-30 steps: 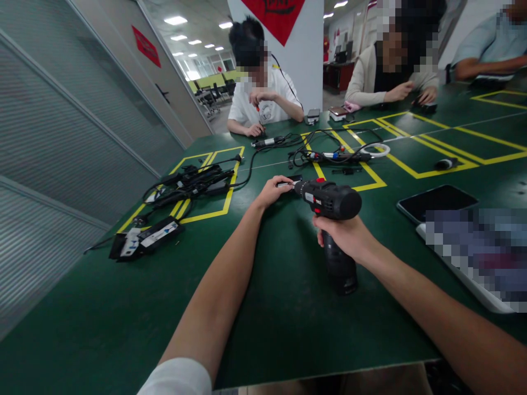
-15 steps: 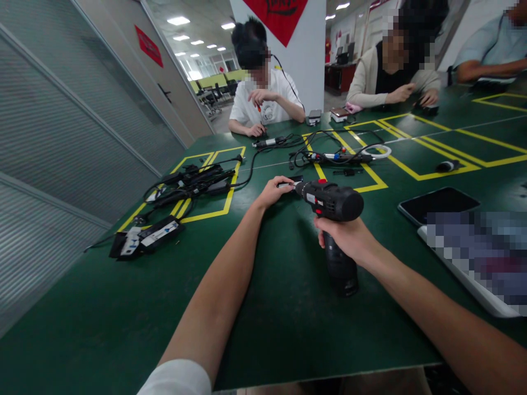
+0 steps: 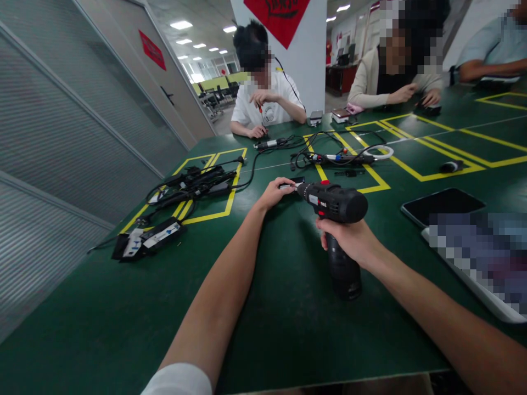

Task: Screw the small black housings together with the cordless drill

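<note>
My right hand point(image 3: 348, 237) is wrapped around the grip of a black cordless drill point(image 3: 335, 202) with red buttons. The drill points left and away from me, and its bit reaches the fingertips of my left hand point(image 3: 276, 193). Those fingers are closed on a small black piece point(image 3: 297, 180) lying low over the green table. Most of this piece is hidden behind my fingers, so its kind is unclear. Whether the bit sits in a screw cannot be seen.
Left lies a heap of black adapters and cables point(image 3: 197, 184), with labelled black boxes point(image 3: 162, 233) before it. Tools with cords point(image 3: 341, 158) lie beyond the drill. A phone point(image 3: 442, 206) and a pale-edged slab point(image 3: 473, 291) are right. Co-workers sit across the table point(image 3: 263, 329).
The whole view has shifted slightly, so things appear a little further right and down. Both hands keep their holds, and the drill bit stays at my left fingertips.
</note>
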`<act>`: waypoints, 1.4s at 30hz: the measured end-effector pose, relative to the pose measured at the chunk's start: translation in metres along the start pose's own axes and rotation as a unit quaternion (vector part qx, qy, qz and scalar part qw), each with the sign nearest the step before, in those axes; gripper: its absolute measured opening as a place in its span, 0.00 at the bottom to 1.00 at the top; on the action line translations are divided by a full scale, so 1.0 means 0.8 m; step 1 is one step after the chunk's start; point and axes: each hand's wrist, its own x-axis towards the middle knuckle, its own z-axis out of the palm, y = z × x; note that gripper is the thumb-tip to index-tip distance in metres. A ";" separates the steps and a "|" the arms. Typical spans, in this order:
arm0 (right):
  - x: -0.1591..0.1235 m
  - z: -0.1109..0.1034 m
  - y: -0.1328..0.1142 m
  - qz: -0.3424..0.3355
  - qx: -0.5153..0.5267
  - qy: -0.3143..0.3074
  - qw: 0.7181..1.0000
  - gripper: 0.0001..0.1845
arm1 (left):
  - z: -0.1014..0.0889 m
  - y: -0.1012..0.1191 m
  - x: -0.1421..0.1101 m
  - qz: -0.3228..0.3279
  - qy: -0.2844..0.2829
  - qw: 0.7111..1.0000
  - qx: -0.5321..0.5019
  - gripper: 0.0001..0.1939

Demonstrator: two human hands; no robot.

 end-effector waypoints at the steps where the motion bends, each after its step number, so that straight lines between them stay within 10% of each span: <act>1: 0.000 0.000 0.000 -0.002 -0.001 0.000 1.000 0.05 | 0.000 -0.001 0.000 0.003 0.000 1.000 0.001 0.16; 42: 0.000 -0.001 0.002 -0.006 0.001 -0.001 1.000 0.05 | 0.001 0.002 -0.001 -0.004 0.003 1.000 0.007 0.16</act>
